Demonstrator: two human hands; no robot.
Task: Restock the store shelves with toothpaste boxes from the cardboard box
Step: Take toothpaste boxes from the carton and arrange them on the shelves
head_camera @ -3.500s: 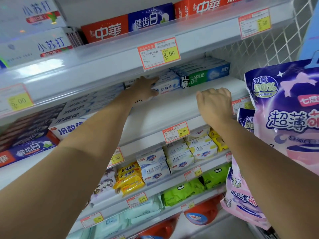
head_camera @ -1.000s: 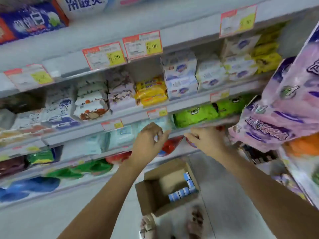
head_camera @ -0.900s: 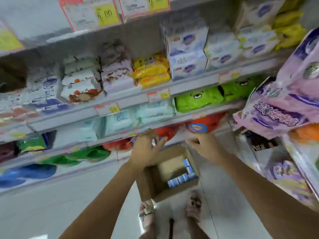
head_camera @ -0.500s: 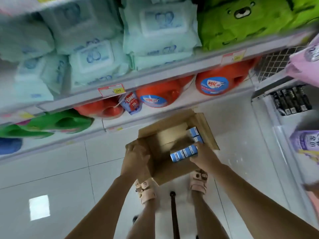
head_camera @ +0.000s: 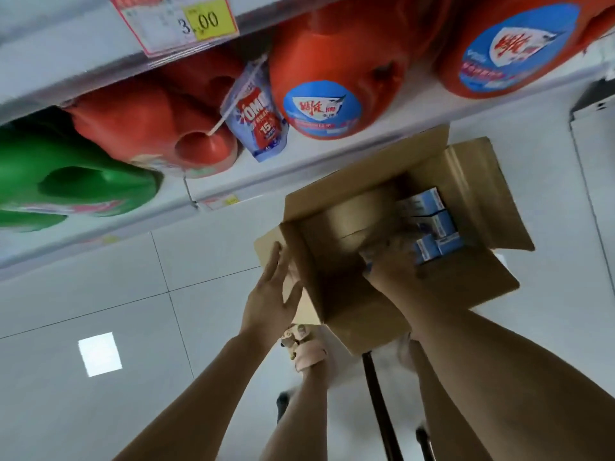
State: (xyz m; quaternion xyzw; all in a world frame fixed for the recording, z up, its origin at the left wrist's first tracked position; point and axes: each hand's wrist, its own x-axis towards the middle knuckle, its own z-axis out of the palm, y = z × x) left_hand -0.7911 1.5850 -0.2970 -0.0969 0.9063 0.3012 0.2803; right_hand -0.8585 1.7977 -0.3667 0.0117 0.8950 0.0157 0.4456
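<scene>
Toothpaste boxes [head_camera: 432,224] stood on end in a tight cluster against the far right corner of the cardboard box [head_camera: 472,184]. The carton sat open on the floor [head_camera: 133,294] just in front of the bottom shelf [head_camera: 283,174], its flaps folded outward and much of its bottom bare. The left hand [head_camera: 274,294] lay with straight fingers flat against the left flap, seemingly steadying the carton. The right hand [head_camera: 396,272] was down inside, knuckles up, fingers bent over the near end of the cluster. Blur and the back of the hand hid the fingertips, so whether they already pinched a pack could not be told. The packs looked like thin printed paperboard around a tube. They were probably light, fairly stiff along their length, easy to dent on the broad faces, and a little slick where glossy. The safest hold seemed to be across the narrow long sides near the exposed top ends, thumb on one side and fingers opposite, lifting straight up. Several pressed together would likely travel as one block. With so much room around them, the neighbours could topple once a few left. The nearly empty carton would likely skid on the smooth tiles, which made a bracing hand sensible. Orange detergent jugs [head_camera: 332,71] and a green jug [head_camera: 76,181] filled the shelf behind.
</scene>
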